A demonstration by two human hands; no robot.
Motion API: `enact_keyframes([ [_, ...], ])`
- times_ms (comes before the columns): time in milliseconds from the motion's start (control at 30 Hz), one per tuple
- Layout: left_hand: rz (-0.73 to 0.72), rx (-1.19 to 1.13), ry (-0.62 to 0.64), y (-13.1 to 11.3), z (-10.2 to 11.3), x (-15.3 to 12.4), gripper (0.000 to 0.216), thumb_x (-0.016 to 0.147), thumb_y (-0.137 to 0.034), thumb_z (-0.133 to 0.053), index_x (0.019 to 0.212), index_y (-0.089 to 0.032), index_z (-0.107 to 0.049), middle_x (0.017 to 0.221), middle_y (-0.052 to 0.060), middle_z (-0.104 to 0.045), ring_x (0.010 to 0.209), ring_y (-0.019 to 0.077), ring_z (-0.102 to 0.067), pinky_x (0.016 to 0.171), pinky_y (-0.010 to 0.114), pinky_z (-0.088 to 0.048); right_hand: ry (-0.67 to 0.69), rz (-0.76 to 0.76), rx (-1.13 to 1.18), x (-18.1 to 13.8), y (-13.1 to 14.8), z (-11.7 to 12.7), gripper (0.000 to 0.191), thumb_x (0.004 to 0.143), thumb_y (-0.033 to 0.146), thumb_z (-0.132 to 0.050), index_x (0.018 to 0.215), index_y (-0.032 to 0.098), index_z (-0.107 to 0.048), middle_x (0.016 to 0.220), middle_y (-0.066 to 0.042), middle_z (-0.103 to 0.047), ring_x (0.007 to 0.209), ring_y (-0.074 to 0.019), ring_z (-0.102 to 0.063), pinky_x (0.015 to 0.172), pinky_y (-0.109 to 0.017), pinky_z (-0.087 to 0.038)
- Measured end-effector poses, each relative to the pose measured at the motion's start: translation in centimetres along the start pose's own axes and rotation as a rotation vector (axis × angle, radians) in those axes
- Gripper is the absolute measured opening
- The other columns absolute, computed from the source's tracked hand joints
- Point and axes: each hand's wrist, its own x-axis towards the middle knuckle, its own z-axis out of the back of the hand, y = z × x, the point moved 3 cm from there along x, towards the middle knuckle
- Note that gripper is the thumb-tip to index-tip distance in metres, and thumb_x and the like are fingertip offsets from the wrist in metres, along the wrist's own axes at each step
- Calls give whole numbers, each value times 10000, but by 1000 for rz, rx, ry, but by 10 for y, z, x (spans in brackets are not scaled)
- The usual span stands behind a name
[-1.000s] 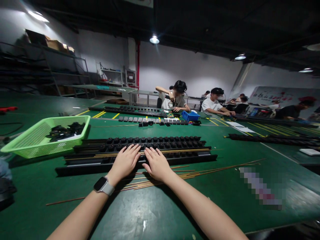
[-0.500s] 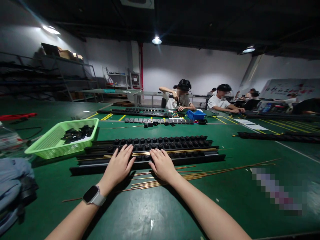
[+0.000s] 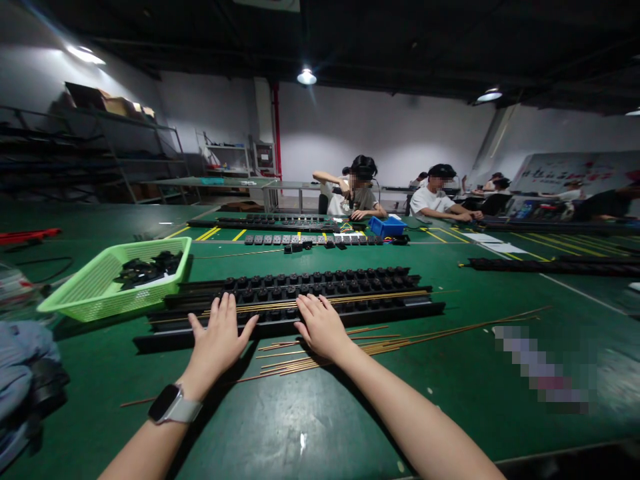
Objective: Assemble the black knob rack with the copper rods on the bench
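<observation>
My left hand (image 3: 216,340) lies flat with fingers spread on the near edge of a long black socket strip (image 3: 380,297) set across the green table (image 3: 310,427). A watch sits on that wrist. My right hand (image 3: 323,327) rests palm down beside it, fingers stretched onto the strip and touching thin brass rods (image 3: 380,297) laid along it. More loose brass rods (image 3: 425,335) lie on the table just in front of the strip. Neither hand grips anything.
A green mesh basket (image 3: 95,293) with black parts stands at the left. More black strips (image 3: 310,240) and a blue bin (image 3: 386,227) lie farther back, where several people sit working. Blue cloth (image 3: 23,347) lies at the left edge.
My left hand has slid left along the strip and spread its fingers wider. My right hand has stayed nearly in place. The view has shifted slightly.
</observation>
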Motion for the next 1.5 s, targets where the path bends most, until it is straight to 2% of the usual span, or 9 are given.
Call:
enact_keyframes([
  [133,-119,-13,-34,-10,3,0,806,1067,-624,-301,1698,-124,-339,1709,231,-414,1602,440,-365,1270,813,-117,-4,-1,3,0,0,1,589,1123,425,-505,1649,167,-443,1686,-121,-490,1570,-288,-419,1330,-515,-276],
  [300,-221,-48,-30,-23,3,-2,801,1068,-610,-348,1690,-107,-353,1694,212,-450,1599,404,-391,1301,695,-256,1,2,-2,0,1,2,601,1124,432,-499,1653,156,-434,1688,-124,-487,1569,-288,-417,1330,-517,-280],
  [467,-282,-79,-27,-33,9,-3,733,1076,-562,-382,1700,-179,-351,1706,158,-450,1593,378,-411,1302,695,-264,2,-3,-2,0,2,3,605,1122,433,-496,1661,168,-427,1685,-128,-489,1567,-290,-418,1322,-524,-296],
  [600,-301,-93,-20,-43,13,-4,720,1077,-539,-406,1713,-213,-319,1735,134,-406,1614,366,-374,1303,700,-255,2,-3,-1,0,2,4,595,1126,433,-482,1652,157,-439,1681,-130,-494,1565,-291,-421,1322,-519,-295],
  [800,-331,-92,22,-50,10,-5,668,1048,-524,-477,1664,-268,-433,1689,127,-489,1557,382,-458,1293,732,-232,12,-22,-2,2,4,4,597,1126,444,-480,1646,152,-446,1684,-134,-490,1568,-304,-423,1332,-543,-268],
  [967,-332,-81,20,-48,6,-4,652,1033,-504,-494,1646,-284,-465,1674,122,-512,1539,375,-480,1295,719,-235,6,19,-27,10,22,3,707,1107,505,-499,1704,165,-334,1763,-139,-335,1650,-332,-261,1339,-625,-220],
  [1100,-332,-77,18,-46,4,-4,646,1026,-493,-496,1642,-298,-468,1682,108,-502,1541,378,-475,1295,721,-232,28,48,-26,14,31,3,705,1111,511,-482,1715,191,-306,1763,-117,-344,1641,-326,-286,1342,-632,-208],
  [1500,-345,-71,2,-45,2,-4,656,1039,-482,-480,1657,-266,-440,1678,121,-506,1541,384,-474,1287,728,-223,27,23,-11,7,17,5,681,1105,427,-495,1703,154,-316,1753,-121,-370,1630,-294,-316,1351,-571,-222],
])
